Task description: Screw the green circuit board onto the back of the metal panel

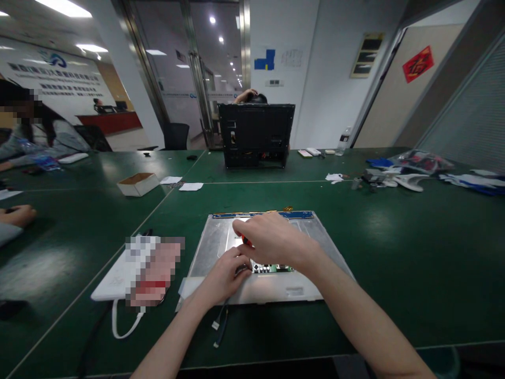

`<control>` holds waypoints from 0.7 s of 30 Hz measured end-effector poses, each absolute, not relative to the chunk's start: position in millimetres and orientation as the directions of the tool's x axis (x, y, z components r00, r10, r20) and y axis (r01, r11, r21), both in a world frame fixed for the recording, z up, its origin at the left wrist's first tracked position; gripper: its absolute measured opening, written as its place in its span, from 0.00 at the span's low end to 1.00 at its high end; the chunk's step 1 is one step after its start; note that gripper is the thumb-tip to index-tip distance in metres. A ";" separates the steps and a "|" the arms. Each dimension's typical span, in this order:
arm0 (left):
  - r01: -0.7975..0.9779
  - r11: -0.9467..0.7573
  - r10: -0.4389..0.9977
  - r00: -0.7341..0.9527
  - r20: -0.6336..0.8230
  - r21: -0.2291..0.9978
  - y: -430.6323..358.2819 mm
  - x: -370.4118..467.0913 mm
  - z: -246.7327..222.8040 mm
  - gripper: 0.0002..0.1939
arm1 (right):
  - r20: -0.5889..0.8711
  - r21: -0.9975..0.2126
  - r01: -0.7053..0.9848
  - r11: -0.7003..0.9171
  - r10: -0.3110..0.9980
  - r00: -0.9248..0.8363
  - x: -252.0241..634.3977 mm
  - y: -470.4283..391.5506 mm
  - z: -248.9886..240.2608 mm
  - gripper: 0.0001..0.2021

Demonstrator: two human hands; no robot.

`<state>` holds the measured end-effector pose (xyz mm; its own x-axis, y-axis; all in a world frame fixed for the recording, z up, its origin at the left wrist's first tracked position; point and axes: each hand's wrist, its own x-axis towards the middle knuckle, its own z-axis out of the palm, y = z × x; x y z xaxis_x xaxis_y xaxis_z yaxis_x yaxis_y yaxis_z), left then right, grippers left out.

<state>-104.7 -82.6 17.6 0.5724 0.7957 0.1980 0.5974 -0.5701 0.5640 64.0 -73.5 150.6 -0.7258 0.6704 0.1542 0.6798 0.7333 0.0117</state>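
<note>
Two bare hands were over a metal panel (272,290), which lay flat on a green table (379,310).
The right hand (272,238) was closed around a red-orange tool (246,240) above the panel's middle; the left hand (228,271), with its fingers bent, was just beside this tool, and I could not tell whether it held something. A green circuit board (272,268) showed on the panel. Thin dark cables (223,328) lay at the panel's near edge. Left of the panel was a white device (114,279); well behind the panel stood a black screen housing (256,131).
</note>
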 end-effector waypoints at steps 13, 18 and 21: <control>0.589 -0.567 0.799 0.561 0.214 0.576 -84.0 -104.2 21.2 0.08 | 0.150 0.000 0.672 0.741 0.664 -0.732 64.5 -73.2 150.4 0.08; 0.597 -0.555 0.805 0.560 0.194 0.579 -85.5 -103.7 23.7 0.07 | 0.162 -0.015 0.668 0.744 0.661 -0.732 66.1 -72.6 152.1 0.08; 0.595 -0.556 0.807 0.555 0.204 0.580 -86.3 -103.0 25.5 0.06 | 0.173 -0.041 0.671 0.740 0.667 -0.725 68.2 -73.2 155.3 0.07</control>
